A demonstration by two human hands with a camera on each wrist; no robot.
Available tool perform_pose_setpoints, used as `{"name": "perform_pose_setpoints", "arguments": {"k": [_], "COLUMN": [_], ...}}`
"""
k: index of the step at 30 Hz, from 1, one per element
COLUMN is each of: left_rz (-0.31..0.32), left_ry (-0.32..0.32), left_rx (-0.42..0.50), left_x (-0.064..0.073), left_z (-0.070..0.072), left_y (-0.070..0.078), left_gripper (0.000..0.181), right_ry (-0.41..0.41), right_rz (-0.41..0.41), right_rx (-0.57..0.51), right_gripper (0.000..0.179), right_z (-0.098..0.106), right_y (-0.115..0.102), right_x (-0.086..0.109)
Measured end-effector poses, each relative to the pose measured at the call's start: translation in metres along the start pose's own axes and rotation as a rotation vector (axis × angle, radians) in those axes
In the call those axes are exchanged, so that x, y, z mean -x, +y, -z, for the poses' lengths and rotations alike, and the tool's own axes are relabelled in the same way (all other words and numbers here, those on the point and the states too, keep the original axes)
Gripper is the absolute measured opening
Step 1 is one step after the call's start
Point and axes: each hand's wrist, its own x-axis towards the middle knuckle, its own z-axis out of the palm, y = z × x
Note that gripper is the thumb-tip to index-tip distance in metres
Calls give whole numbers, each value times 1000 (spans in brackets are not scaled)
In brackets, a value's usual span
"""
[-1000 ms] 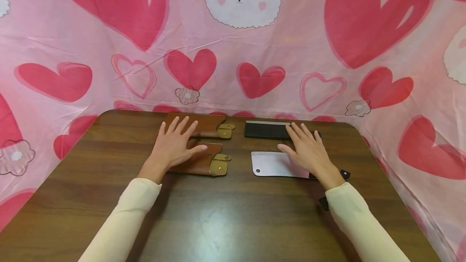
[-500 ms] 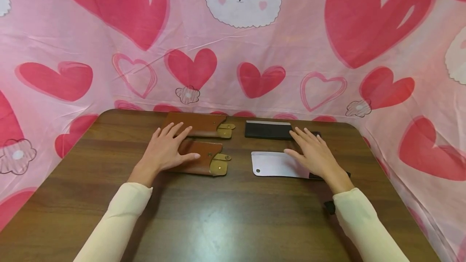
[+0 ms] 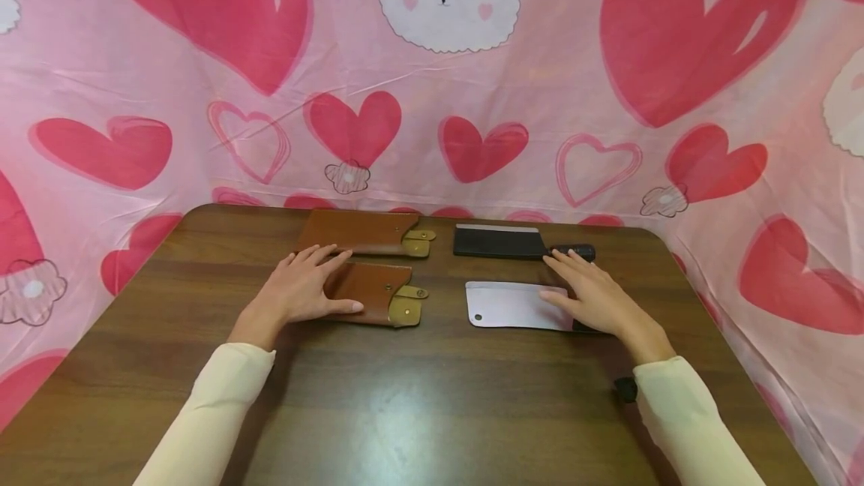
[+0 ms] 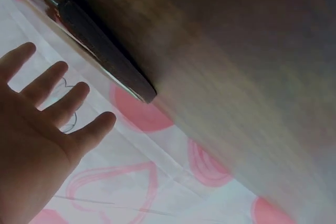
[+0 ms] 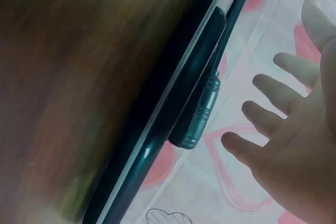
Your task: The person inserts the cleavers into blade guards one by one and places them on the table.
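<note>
Spread above the near brown leather cleaver sheath, my left hand has straight fingers and holds nothing. In the left wrist view, its fingers show apart from the sheath edge. A second brown sheath lies just beyond it. My right hand hovers with fingers extended over a silver-bladed cleaver, mostly hiding its black handle. Behind that lies a black-bladed cleaver, whose ribbed handle shows in the right wrist view. Both sheaths have tan snap straps facing the cleavers.
Everything lies on a dark wooden table with rounded far corners. A pink curtain printed with hearts hangs close behind the table and along its sides. A small black piece sits under the right cuff.
Both hands have drawn back toward the person and outward, the left to the left and the right to the right. The sheaths and cleavers have stayed in place; the far cleaver's handle is now uncovered.
</note>
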Motion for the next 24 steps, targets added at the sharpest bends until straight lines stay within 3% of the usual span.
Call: {"name": "perform_pose_setpoints", "arguments": {"k": [24], "left_rz": [16], "left_ry": [-164], "left_rx": [60], "left_x": [5], "left_z": [-1], "left_y": [-13], "left_gripper": [121], "right_ry": [-88], "right_rz": [-2], "right_rx": [-58], "right_gripper": [87], "right_z": [4], "right_y": [33], "right_x": [26]}}
